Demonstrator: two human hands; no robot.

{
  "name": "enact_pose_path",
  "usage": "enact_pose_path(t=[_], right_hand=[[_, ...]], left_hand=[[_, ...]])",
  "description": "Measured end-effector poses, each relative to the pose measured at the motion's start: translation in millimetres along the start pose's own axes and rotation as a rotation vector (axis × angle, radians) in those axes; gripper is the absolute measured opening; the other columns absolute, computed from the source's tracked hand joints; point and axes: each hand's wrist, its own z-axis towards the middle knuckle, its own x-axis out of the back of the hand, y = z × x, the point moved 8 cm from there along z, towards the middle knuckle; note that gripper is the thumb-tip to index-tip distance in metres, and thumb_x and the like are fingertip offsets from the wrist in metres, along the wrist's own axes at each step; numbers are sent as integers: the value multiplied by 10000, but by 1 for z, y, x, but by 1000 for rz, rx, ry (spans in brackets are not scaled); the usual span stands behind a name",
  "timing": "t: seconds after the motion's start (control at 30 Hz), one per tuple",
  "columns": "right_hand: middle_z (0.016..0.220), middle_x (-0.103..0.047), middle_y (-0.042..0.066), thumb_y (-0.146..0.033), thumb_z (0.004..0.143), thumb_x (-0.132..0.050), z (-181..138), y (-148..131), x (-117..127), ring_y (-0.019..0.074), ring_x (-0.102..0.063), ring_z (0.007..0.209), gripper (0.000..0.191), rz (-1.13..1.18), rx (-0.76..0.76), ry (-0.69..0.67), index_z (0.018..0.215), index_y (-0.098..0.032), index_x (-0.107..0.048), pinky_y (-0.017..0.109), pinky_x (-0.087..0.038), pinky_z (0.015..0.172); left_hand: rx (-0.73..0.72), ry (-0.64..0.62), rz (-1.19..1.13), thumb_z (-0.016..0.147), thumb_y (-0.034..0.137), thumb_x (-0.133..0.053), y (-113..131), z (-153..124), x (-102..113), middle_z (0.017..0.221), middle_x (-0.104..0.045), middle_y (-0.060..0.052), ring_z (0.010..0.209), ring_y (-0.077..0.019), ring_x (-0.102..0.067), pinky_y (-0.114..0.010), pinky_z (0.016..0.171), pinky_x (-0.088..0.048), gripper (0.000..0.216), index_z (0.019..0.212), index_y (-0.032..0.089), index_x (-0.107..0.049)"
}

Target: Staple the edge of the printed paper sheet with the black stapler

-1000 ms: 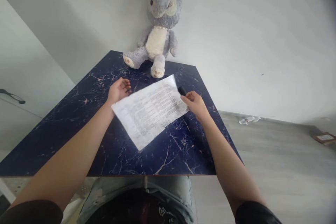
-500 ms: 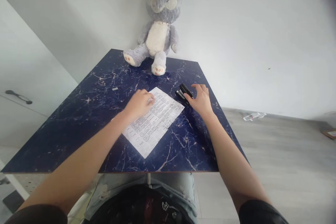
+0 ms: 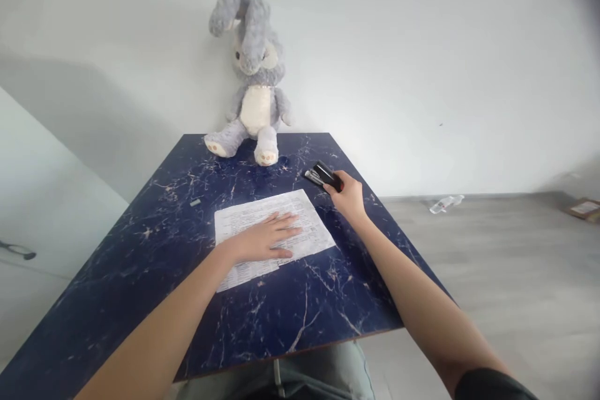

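Note:
A printed paper sheet [image 3: 309,225] lies on the dark blue marble-patterned table. Flat on top of it rests my left hand [image 3: 267,239], fingers spread and covering part of the text. To the right and farther back, my right hand [image 3: 347,194] is closed around the rear end of a black stapler [image 3: 323,175]. The stapler's front points toward the upper left, and its jaw looks parted. Whether it touches the tabletop I cannot tell. My right palm hides its back end.
A grey plush rabbit [image 3: 257,106] sits at the table's [image 3: 154,250] far edge against the wall. Left of the paper lies a small pale piece [image 3: 195,202]. A clear plastic item [image 3: 446,204] is on the floor at right. A cabinet handle [image 3: 17,251] shows at left.
My left hand has come down flat on the paper, and the sheet has turned. My right hand has closed on the stapler. The camera view has tilted upward.

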Motion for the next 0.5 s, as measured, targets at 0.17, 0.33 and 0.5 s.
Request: enact_pose_path(t=[0.17, 0.33, 0.5], right_hand=[[894, -802, 64, -373, 810, -716, -20, -31, -29, 277, -716, 775, 302, 162, 115, -182, 1055, -209, -783, 420, -570, 768], [978, -823, 65, -365, 808, -756, -46, -51, -68, 296, -740, 846, 322, 283, 179, -422, 1101, -236, -794, 473, -577, 861], [1119, -821, 71, -462, 910, -699, -48, -50, -81, 293, -762, 1036, 352, 464, 134, -577, 1164, -236, -788, 481, -565, 1010]], left_hand=[[207, 609, -303, 1024, 657, -545, -28, -14, 39, 1024, -804, -95, 1015, -294, -738, -453, 994, -554, 492, 871, 256, -786], [378, 1055, -408, 1069, 619, -380, -71, -40, 56, 1054, -771, -102, 1059, -268, -711, -428, 986, -570, 526, 894, 239, -699], [362, 1088, -575, 1052, 659, -395, -88, -35, 51, 1174, -790, -151, 1149, -270, -743, -436, 1054, -580, 574, 989, 201, -735]])
